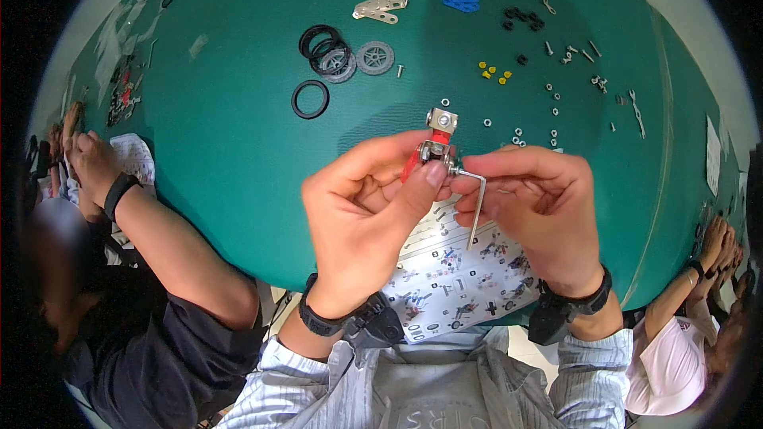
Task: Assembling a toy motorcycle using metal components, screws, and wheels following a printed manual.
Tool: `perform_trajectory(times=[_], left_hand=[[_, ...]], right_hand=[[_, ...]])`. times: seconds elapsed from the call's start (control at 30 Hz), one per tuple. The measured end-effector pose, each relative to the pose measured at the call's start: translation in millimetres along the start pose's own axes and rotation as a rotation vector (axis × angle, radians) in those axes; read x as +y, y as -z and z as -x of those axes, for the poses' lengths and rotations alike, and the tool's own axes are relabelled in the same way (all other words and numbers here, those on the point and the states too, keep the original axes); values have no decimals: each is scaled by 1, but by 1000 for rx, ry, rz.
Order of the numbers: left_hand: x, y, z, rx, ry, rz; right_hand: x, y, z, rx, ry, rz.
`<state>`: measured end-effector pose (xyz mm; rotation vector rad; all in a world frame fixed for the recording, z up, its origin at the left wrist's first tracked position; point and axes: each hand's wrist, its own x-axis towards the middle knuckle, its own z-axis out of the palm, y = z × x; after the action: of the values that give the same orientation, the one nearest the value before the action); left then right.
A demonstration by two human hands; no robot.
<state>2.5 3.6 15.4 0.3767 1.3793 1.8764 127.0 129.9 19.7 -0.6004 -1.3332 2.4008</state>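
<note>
In my left hand (354, 206), closed between thumb and fingers, is a small toy assembly (439, 137) of silver metal brackets, red parts and bolts. My right hand (552, 202) pinches a silver L-shaped hex key (478, 210) near its bend. The key's short arm points at a bolt on the assembly's right side, and its long arm hangs down. Fingers hide part of the assembly, so I cannot tell how far the key sits in the bolt. Below both hands lies a printed instruction sheet (437, 290) with small pictures.
On the green table (238, 151) are black tyres (310, 99), grey wheels (375, 57), perforated metal plates (381, 7), a blue plate (462, 1), yellow pieces (494, 73), loose nuts (555, 111) and a wrench (637, 115). Other people's arms (179, 238) rest at both sides.
</note>
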Motion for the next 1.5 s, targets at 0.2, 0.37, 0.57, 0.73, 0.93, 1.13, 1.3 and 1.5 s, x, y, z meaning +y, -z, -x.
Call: perform_trajectory(times=[0.2,0.37,0.57,0.73,0.93,1.13,1.3,1.5], left_hand=[[-1,5,-1,-43,-9,-82],[-5,5,-2,-48,3,-78],[-4,2,0,-47,-118,-141],[-6,6,2,-110,-258,-248],[-10,5,1,-65,-218,-194],[-8,6,0,-90,-190,-211],[-4,6,1,-60,-24,-63],[-6,8,0,-65,-13,-29]], right_hand=[[-2,-8,0,97,162,336],[-3,-4,-3,101,561,896],[-2,-11,1,211,105,456],[-13,0,-3,104,-191,176],[-21,-4,-3,106,-214,219],[-21,2,-5,78,-253,211],[-7,7,-5,41,-209,213],[1,4,-8,71,63,58]])
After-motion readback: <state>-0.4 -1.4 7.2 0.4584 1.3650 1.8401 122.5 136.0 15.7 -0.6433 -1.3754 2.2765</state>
